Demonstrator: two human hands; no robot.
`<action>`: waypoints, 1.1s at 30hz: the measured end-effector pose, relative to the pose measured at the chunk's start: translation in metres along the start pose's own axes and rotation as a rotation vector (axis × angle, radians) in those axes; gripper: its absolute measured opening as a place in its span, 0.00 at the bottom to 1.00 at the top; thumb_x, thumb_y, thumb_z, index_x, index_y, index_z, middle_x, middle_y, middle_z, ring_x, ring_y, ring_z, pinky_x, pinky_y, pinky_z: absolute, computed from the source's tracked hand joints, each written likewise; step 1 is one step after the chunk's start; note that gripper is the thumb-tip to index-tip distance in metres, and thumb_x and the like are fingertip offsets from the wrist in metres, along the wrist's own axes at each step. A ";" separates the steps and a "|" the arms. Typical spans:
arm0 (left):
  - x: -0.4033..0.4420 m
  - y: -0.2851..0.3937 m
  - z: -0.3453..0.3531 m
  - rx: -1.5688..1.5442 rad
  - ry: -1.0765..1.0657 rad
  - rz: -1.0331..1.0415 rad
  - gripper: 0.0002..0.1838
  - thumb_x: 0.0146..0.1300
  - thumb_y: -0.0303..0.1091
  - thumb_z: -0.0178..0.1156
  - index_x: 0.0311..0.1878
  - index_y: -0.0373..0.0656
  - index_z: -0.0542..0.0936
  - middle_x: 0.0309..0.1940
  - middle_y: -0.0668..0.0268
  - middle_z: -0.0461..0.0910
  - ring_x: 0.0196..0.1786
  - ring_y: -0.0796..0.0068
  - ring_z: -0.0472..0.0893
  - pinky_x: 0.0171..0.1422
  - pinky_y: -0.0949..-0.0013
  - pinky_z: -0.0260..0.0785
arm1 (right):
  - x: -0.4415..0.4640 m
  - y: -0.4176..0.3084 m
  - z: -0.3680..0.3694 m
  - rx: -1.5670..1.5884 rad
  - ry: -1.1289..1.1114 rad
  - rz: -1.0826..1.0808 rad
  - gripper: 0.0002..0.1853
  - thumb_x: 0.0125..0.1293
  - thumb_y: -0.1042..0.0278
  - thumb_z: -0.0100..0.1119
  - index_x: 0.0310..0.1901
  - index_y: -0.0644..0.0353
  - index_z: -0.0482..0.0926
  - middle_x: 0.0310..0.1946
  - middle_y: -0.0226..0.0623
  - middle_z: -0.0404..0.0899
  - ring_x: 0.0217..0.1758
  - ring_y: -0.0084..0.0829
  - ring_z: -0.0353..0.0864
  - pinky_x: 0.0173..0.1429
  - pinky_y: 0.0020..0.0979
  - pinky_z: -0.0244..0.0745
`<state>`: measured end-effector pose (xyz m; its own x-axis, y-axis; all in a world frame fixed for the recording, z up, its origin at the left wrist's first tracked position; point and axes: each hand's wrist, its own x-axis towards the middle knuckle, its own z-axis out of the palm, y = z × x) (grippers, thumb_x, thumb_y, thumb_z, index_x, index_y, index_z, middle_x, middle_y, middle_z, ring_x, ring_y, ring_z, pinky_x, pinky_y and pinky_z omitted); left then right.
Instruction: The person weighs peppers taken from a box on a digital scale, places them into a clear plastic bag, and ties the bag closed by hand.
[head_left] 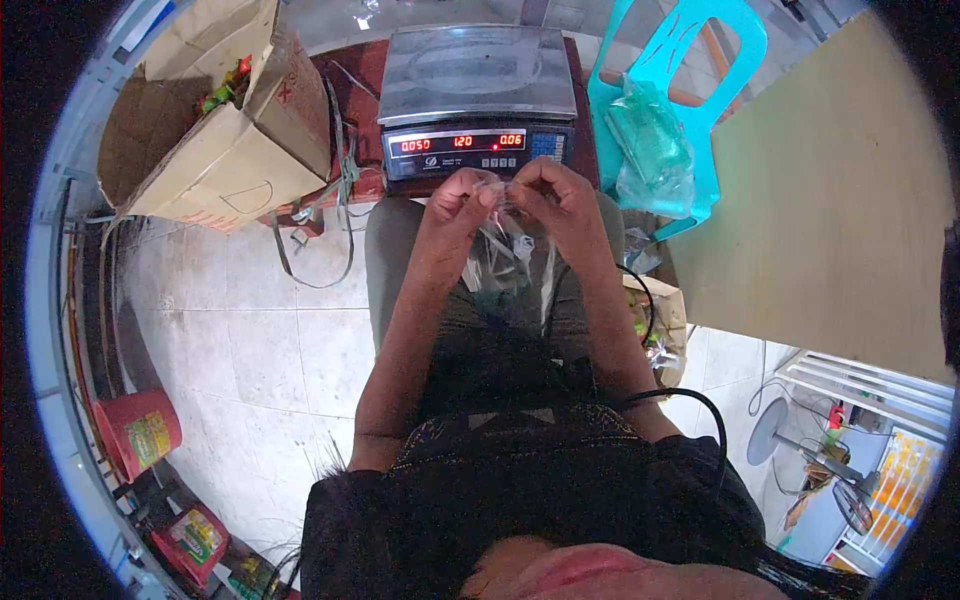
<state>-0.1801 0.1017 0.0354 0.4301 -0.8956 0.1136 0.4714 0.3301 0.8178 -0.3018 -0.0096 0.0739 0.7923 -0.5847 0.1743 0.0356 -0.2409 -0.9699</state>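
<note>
A clear plastic bag (512,255) hangs over my lap, its upper edge pinched between both hands. My left hand (460,205) is closed on the left side of that edge. On the right side, the fingers of my right hand (558,200) are closed on it too. Just beyond the hands stands a digital weighing scale (475,90) with a bare metal plate; its red digits read 0.050, 1.20 and 0.06. What lies low inside the bag, if anything, I cannot make out.
An open cardboard box (250,150) with red and green items stands at left. A turquoise plastic chair (705,110) at right bears a pack of green plastic bags (648,140). A wooden board (820,200) fills the right side. Another box (662,325) sits beside my right leg.
</note>
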 end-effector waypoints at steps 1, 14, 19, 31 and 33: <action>0.000 0.003 0.001 -0.027 -0.001 -0.011 0.06 0.67 0.34 0.60 0.40 0.45 0.73 0.38 0.73 0.75 0.39 0.85 0.72 0.45 0.78 0.65 | 0.000 -0.001 0.000 -0.009 -0.001 0.017 0.08 0.65 0.68 0.60 0.35 0.65 0.77 0.28 0.31 0.75 0.32 0.21 0.73 0.38 0.27 0.70; 0.000 0.014 0.010 -0.270 0.009 -0.213 0.21 0.67 0.41 0.60 0.58 0.42 0.70 0.42 0.71 0.78 0.45 0.80 0.76 0.51 0.75 0.68 | 0.002 0.009 0.008 -0.069 0.152 -0.154 0.10 0.68 0.67 0.56 0.34 0.66 0.77 0.29 0.33 0.75 0.32 0.24 0.73 0.40 0.28 0.68; -0.002 0.009 -0.014 0.161 -0.139 -0.311 0.15 0.70 0.43 0.56 0.52 0.44 0.74 0.39 0.75 0.76 0.41 0.84 0.73 0.44 0.78 0.64 | 0.001 0.013 0.006 0.413 0.158 0.153 0.10 0.69 0.64 0.56 0.32 0.59 0.77 0.27 0.24 0.73 0.32 0.17 0.71 0.39 0.25 0.67; 0.001 0.003 -0.001 -0.304 0.066 -0.209 0.09 0.73 0.40 0.51 0.41 0.45 0.73 0.33 0.74 0.73 0.38 0.82 0.72 0.48 0.73 0.65 | 0.005 0.000 -0.007 0.418 -0.294 0.270 0.11 0.67 0.59 0.60 0.32 0.54 0.73 0.24 0.20 0.66 0.26 0.12 0.64 0.27 0.18 0.56; 0.006 0.001 -0.015 -0.380 0.075 -0.184 0.09 0.73 0.39 0.51 0.41 0.45 0.73 0.33 0.73 0.74 0.38 0.80 0.73 0.47 0.72 0.66 | 0.004 0.003 -0.014 0.183 -0.402 0.209 0.10 0.66 0.60 0.60 0.33 0.56 0.73 0.26 0.22 0.69 0.29 0.13 0.67 0.31 0.19 0.60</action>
<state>-0.1658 0.1009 0.0285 0.3607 -0.9302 -0.0674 0.7897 0.2661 0.5528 -0.3068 -0.0233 0.0740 0.9650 -0.2520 -0.0719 -0.0713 0.0115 -0.9974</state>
